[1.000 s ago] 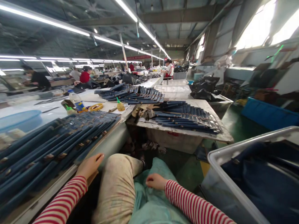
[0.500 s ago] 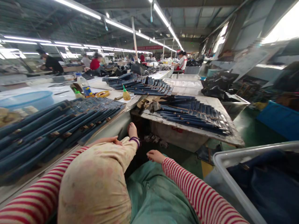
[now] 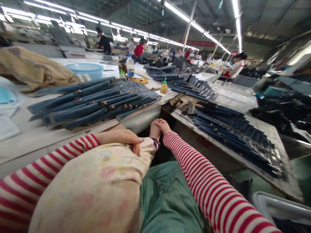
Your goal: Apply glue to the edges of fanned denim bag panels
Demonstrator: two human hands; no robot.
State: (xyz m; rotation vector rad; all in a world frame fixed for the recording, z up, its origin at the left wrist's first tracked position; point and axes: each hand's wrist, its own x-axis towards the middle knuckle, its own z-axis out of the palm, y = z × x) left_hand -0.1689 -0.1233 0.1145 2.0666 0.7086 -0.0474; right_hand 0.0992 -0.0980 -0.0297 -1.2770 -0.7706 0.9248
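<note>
Blue basin (image 3: 85, 69) on white table (image 3: 109, 74); clear bottle (image 3: 130, 68) beside yellow ring (image 3: 142, 82).

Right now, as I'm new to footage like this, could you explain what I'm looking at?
There is no machine: these are a person's bare hands, in striped sleeves. The camera is worn on that person's head, looking forward and down. The left hand rests on a raised leg in pale flowered cloth; the right hand touches what looks like a bare foot. I see no tool in either hand. On the left table lie overlapping blue strips, with a basin and bottle beyond. Similar blue pieces lie on the right table.
</note>
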